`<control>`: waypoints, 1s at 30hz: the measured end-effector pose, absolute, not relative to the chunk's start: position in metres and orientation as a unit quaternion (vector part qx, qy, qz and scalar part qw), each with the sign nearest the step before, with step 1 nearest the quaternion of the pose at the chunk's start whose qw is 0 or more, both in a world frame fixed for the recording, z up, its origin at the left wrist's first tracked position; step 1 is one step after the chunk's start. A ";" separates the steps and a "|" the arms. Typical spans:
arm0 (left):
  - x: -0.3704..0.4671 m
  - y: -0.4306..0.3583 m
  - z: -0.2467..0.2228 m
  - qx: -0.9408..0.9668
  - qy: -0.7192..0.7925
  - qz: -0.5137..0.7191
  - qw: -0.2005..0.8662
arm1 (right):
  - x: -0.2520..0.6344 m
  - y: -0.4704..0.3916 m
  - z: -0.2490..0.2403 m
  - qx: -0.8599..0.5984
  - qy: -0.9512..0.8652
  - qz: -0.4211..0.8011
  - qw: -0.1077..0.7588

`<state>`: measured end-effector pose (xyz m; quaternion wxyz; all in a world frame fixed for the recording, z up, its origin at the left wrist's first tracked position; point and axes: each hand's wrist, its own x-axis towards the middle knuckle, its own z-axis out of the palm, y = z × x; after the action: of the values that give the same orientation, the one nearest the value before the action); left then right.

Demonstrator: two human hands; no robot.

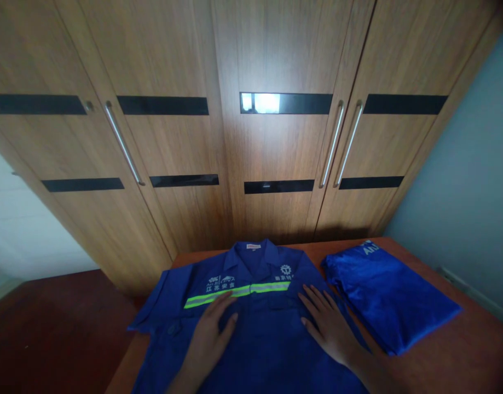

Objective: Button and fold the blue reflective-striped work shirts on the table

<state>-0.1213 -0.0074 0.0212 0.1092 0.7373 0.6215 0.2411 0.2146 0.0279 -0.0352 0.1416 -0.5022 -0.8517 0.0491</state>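
A dark blue short-sleeved work shirt (259, 339) lies spread front side up, its collar toward the wardrobe. A yellow-green and silver reflective strip (218, 296) crosses its chest, with white printed lettering above. My left hand (213, 328) rests on the shirt's chest just below the strip, fingers stretched out. On the other side of the chest, my right hand (323, 320) lies flat with its fingers spread, near the strip's end. The shirt's sleeve on the left sticks out to the side; the one on the right looks tucked in or hidden. Its lower hem is out of view.
A folded bright blue garment (393, 295) with white letters lies right of the shirt on the reddish-brown table (452, 358). Behind the table stands a wooden wardrobe (271, 148) with long metal handles. A pale wall (460, 180) bounds the right side; dark red floor (58, 334) shows at left.
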 end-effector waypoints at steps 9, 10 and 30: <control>-0.294 0.040 0.028 0.461 0.858 0.201 0.104 | 0.221 0.026 -0.039 -0.503 -0.852 0.042 0.137; -0.303 0.043 0.024 0.459 0.850 0.206 0.155 | 0.221 0.026 -0.039 -0.503 -0.852 0.043 0.136; -0.280 0.000 0.057 0.270 0.752 0.449 0.399 | 0.223 0.028 -0.044 -0.494 -0.858 -0.004 0.144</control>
<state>-0.2805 -0.0002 0.0574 0.3994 0.2702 0.7525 0.4486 0.2234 0.0276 -0.0437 0.1444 -0.4936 -0.8576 -0.0039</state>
